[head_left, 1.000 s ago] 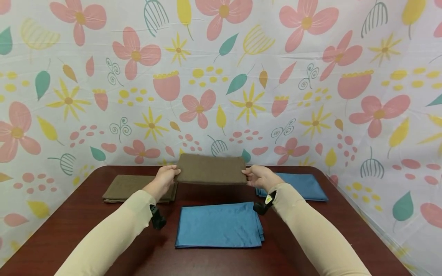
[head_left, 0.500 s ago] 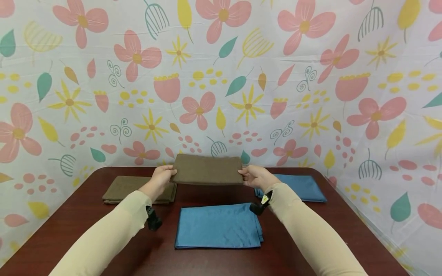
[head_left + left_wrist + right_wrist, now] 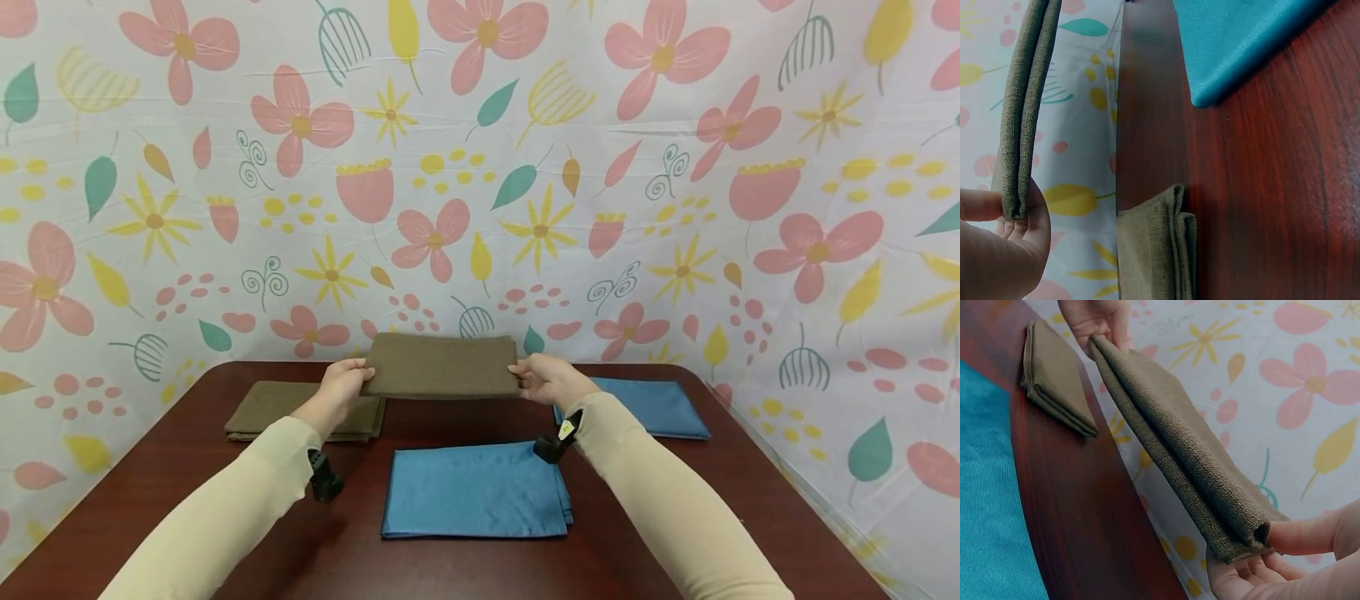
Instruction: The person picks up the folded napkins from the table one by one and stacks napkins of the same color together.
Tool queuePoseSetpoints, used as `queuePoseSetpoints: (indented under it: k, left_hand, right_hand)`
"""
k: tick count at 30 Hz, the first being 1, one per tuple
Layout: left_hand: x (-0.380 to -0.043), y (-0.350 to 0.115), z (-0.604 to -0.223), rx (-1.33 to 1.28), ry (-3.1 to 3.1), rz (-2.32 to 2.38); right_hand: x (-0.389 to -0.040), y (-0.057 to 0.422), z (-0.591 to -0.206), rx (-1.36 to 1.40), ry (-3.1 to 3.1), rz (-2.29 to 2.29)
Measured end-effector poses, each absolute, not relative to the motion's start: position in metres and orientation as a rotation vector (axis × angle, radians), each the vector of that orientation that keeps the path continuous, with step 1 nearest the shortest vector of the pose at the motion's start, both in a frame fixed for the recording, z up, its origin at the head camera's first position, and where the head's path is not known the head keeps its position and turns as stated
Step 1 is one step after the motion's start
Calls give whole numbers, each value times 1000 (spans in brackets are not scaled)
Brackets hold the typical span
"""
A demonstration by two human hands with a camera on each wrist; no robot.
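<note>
Between my two hands hangs a folded brown towel (image 3: 441, 367), raised above the back of the table. My left hand (image 3: 339, 392) pinches its left end, thumb on one side and fingers on the other, as the left wrist view shows. At the opposite end my right hand (image 3: 553, 382) grips it the same way, with the thumb (image 3: 1304, 536) on the folded layers. A second folded brown towel (image 3: 273, 407) lies on the table at the left, partly behind my left hand. Below the held towel, a folded blue cloth (image 3: 476, 492) lies flat in the middle.
Another folded blue cloth (image 3: 648, 407) rests at the back right, partly hidden by my right hand. All of it is on a dark red-brown wooden table (image 3: 450, 571). A flower-printed sheet (image 3: 480, 167) hangs right behind the table's back edge.
The held brown towel has shifted slightly to the left, and both hands have moved with it. The other brown towel and the blue cloths stay where they were.
</note>
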State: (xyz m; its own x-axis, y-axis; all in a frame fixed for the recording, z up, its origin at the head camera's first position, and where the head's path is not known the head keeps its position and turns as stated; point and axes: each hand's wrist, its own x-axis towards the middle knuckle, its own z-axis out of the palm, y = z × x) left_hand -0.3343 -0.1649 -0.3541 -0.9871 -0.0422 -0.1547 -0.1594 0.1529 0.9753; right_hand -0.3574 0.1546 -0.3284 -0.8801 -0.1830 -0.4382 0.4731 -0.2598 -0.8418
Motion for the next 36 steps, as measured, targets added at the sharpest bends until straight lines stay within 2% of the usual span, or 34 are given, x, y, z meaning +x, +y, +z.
queuePoseSetpoints:
  k: [36]
  left_hand:
    - [-329,-202,-341,-188,2346,1933]
  right_hand:
    - [-359,118,-328,321,1562,-2212]
